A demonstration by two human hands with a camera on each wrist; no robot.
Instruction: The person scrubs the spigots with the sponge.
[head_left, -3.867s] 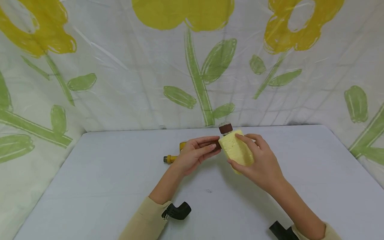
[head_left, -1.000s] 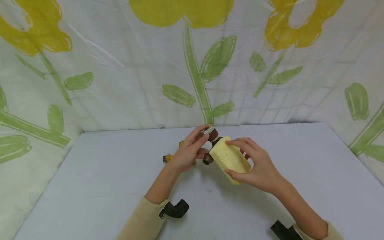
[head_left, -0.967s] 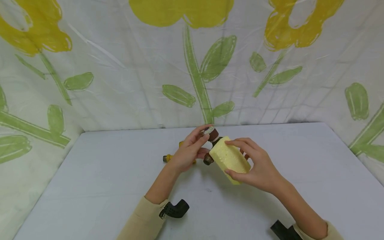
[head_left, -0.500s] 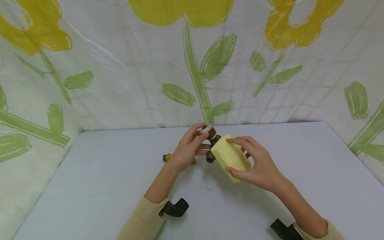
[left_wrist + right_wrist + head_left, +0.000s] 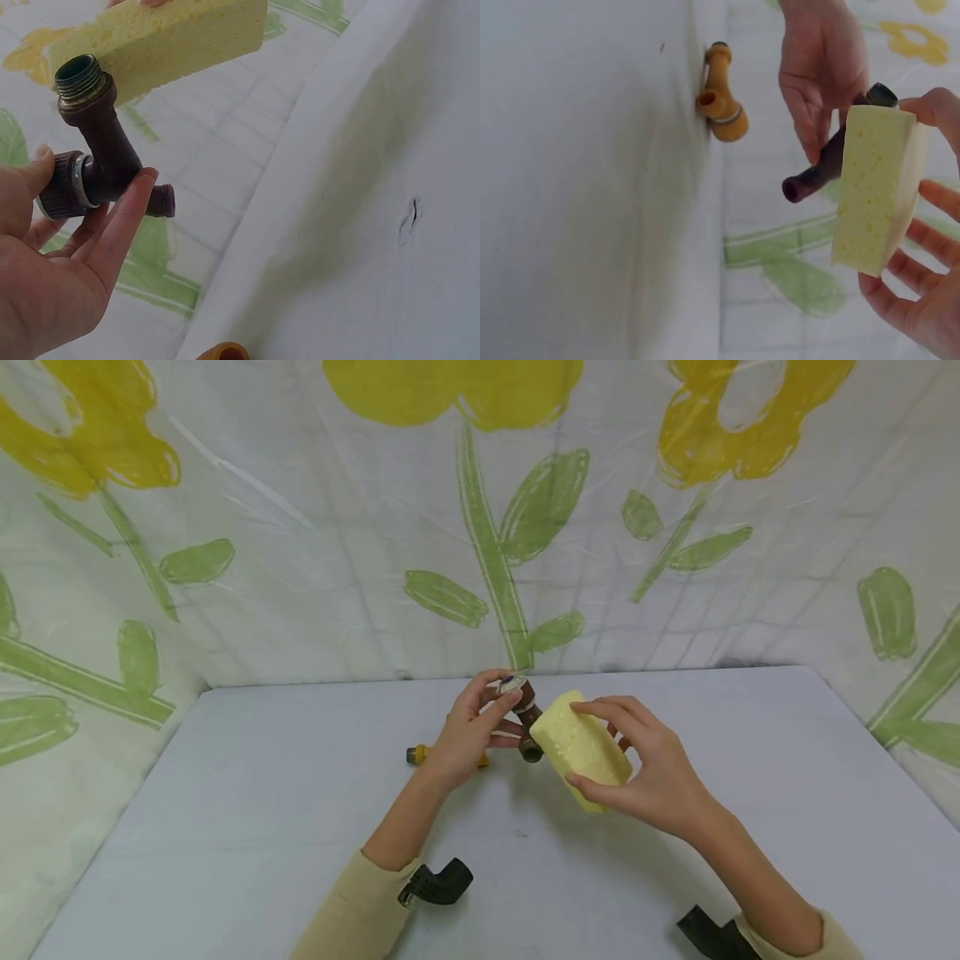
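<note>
The left hand holds a brown angle valve above the white table, thumb against its knob and other fingers curled under its body. The knob's pale round face carries marks too small to read in the head view. Just beside it, the right hand pinches a yellow sponge, tilted, between the thumb at one edge and fingertips at the other; whether sponge and valve touch, I cannot tell. The left wrist view adds the valve's threaded outlet, open end up, and the ribbed side of the knob. A yellow angle valve lies on the table; the left hand and wrist partly hide it from the head camera, while the right wrist view shows its open outlet and elongated body.
</note>
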